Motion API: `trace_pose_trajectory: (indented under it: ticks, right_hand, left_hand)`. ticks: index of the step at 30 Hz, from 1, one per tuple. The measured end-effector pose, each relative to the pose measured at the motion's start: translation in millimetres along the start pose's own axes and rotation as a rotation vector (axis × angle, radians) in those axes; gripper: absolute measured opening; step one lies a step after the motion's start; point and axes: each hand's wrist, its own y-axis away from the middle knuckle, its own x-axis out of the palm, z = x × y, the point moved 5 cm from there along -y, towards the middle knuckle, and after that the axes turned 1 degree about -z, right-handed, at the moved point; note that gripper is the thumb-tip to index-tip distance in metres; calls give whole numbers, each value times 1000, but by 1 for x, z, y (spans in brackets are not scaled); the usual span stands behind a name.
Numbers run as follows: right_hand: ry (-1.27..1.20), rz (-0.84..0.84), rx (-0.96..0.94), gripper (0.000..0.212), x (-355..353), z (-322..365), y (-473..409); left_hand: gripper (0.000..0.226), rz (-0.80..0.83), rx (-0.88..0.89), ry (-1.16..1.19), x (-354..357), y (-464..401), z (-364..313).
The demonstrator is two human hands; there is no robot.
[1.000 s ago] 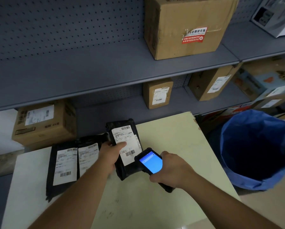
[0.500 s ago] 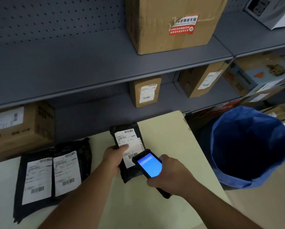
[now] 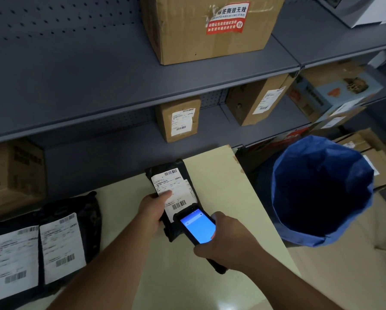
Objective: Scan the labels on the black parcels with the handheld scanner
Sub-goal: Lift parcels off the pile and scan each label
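Crinkled black plastic parcel [image 3: 183, 175] gripped by left hand [image 3: 152, 210] fingers; right hand [image 3: 226, 241] grasps slab-shaped scanner [image 3: 197, 228].

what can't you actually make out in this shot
- Label text on the held parcel, head view: too small and blurred.
- That parcel's lower end: hidden behind the scanner and left hand.
- Scanner's lower body: covered by the right hand.
- Leftmost parcel: cut off by the frame's left edge.
- Scanner screen: content unreadable.
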Motion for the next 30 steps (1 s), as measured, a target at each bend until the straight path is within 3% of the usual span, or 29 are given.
trace_pose_trajectory:
  ticks: [16, 22, 25, 30]
  right_hand:
    - [18, 25, 7, 50, 7, 7, -4]
    - [30, 32, -35, 52, 24, 37, -5]
    - [57, 42, -55, 52, 37, 55, -4]
    - [121, 50, -102, 47, 60, 83, 2]
  left_hand:
    - [30, 29, 53, -123, -2, -14, -1]
    - [79, -60, 33, -79, -41, -5, 4]
    - [78, -126, 99, -102, -72, 6, -2]
    - [53, -253, 270, -394, -126, 34, -13]
